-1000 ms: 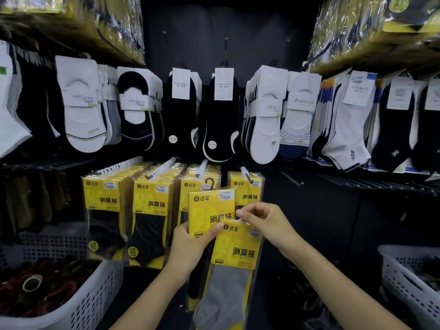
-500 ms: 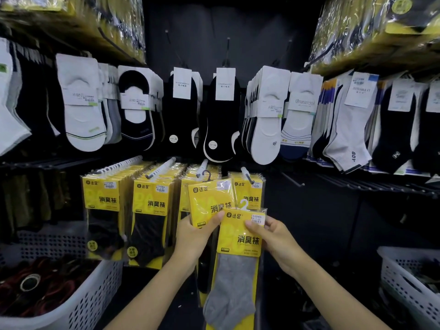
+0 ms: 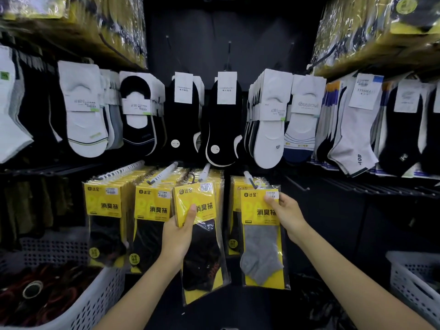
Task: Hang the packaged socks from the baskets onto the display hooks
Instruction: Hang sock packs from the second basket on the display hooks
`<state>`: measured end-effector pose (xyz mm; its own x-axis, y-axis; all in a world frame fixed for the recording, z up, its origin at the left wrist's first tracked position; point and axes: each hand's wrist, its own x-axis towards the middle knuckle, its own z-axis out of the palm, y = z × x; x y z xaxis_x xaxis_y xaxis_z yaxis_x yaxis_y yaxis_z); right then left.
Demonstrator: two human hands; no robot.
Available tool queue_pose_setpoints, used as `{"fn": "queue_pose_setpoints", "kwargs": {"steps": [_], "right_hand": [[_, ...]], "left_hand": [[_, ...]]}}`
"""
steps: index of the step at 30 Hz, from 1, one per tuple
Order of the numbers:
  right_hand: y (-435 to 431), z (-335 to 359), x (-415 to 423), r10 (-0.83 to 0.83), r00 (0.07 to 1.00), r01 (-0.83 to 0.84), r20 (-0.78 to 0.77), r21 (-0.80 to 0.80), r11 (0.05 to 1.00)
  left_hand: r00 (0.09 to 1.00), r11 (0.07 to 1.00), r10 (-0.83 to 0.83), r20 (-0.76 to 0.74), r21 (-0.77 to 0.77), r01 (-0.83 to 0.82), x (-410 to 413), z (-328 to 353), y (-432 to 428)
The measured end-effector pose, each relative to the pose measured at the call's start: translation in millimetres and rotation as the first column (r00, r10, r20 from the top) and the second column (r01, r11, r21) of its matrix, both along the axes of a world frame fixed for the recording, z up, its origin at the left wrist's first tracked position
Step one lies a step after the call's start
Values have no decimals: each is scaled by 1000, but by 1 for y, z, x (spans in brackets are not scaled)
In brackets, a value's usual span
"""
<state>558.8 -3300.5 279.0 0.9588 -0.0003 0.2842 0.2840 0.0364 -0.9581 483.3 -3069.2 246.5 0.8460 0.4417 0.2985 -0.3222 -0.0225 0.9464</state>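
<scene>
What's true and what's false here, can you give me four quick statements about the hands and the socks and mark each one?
1. The right hand holds a yellow pack with a grey sock. True.
2. The left hand holds nothing. False: it grips a yellow pack with a dark sock.
3. A white basket stands at lower left. True.
4. The upper-row socks hang in yellow packs. False: they carry white paper labels.

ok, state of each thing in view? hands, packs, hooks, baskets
left hand: grips black-sock pack
black-sock pack: held, tilted
right hand: pinches grey-sock pack near its top
grey-sock pack: upright, hanger at rightmost hook's tip; hung or not, unclear
far-left hook: full of packs
left basket: holds dark items
right basket: mostly out of view
</scene>
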Motion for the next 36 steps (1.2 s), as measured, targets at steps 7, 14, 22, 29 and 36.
{"fn": "queue_pose_setpoints", "kwargs": {"steps": [7, 14, 22, 29, 36], "right_hand": [[12, -14, 29, -33, 999, 34, -34, 23, 999], [13, -39, 50, -351, 918, 363, -184, 32, 931], [24, -46, -6, -241, 970, 241, 7, -68, 968], [28, -49, -44, 138, 990, -141, -35, -96, 985], [3, -66, -44, -111, 992, 120, -63, 159, 980]], "left_hand": [[1000, 1000, 0, -1, 21, 0, 3, 0, 7], [999, 997, -36, 9, 63, 35, 1, -11, 2], [989, 990, -133, -66, 48, 136, 1, -15, -22], [967, 966, -246, -61, 62, 250, 0, -19, -59], [859, 859, -469, -204, 120, 498, 0, -21, -77]]}}
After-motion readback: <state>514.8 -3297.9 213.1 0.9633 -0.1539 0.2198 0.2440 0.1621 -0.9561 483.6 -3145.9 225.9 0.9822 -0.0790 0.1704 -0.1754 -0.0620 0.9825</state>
